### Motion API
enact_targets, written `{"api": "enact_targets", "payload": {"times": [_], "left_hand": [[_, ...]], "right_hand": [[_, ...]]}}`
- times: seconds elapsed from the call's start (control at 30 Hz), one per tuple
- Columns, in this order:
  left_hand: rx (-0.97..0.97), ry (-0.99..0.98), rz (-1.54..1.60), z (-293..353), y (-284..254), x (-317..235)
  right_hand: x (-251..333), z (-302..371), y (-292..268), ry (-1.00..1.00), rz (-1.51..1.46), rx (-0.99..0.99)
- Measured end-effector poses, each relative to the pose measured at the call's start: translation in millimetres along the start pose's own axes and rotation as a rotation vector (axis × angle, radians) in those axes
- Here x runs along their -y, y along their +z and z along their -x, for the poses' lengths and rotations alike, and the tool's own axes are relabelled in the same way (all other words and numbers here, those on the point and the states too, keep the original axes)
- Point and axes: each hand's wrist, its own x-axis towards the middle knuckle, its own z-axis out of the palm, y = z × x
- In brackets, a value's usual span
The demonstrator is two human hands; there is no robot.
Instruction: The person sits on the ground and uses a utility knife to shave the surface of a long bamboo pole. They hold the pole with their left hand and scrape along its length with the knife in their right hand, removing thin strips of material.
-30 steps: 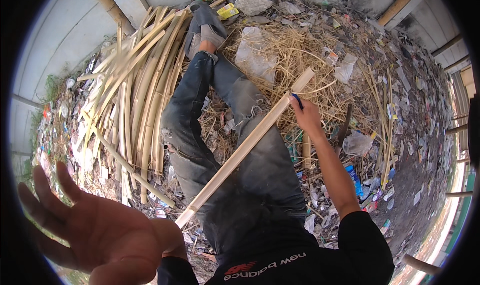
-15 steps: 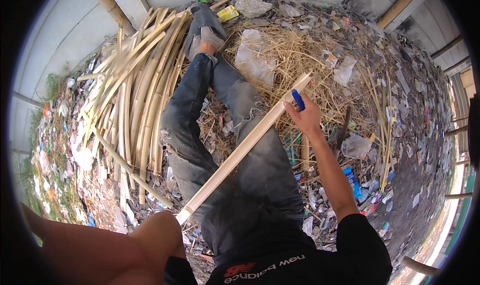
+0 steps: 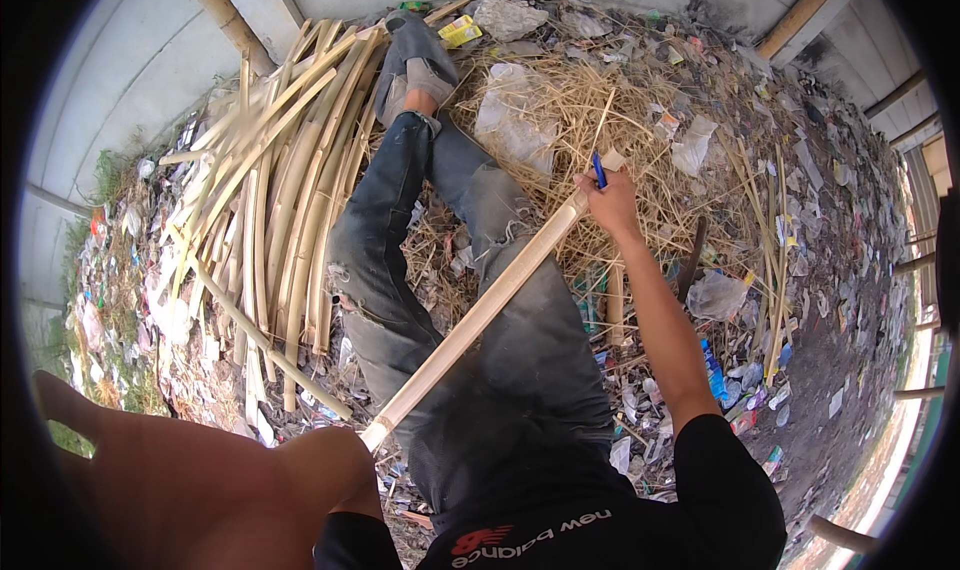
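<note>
A split bamboo strip lies slantwise across my legs. Its near end disappears by my left elbow. At the far end, my right hand is closed around the strip and a slim blue pen-like thing; whether that is a marker or a tool handle, I cannot tell. A thin pale sliver sticks up past these fingers. My left arm is bent up close to the camera, and my left hand shows only in part at the lower left, its fingers mostly cut off.
Several bamboo strips are piled left of my legs. Beyond my right hand lies dry straw or shavings. Litter covers the ground, including a blue wrapper and a clear plastic piece. A pale wall stands behind.
My right hand has moved slightly up and closed more around the far end of the strip. My left arm has shifted, showing more of the hand at the lower left.
</note>
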Motion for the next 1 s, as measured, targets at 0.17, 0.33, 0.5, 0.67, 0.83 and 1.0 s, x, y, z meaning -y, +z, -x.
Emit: {"api": "enact_targets", "payload": {"times": [0.17,0.33,0.5,0.67,0.83,1.0], "left_hand": [[0.194,-0.49,-0.171,90,20,26],[1.098,-0.984,-0.306,201,-18,8],[1.468,-1.16,-0.376,271,-46,-30],[1.326,-1.094,-0.412,283,-62,-24],[1.446,-1.086,-0.427,284,-31,-9],[1.237,-1.376,-0.093,297,6,15]], "right_hand": [[-21,-11,-5,0.353,-0.359,0.032],[-31,-14,-17,0.542,-1.157,0.127],[-59,-30,-33,0.576,-1.671,0.0],[-61,-49,-88,0.495,-0.88,-0.469],[-37,-3,-92,0.277,-0.262,-0.223],[33,87,-50,0.122,-0.061,0.32]]}}
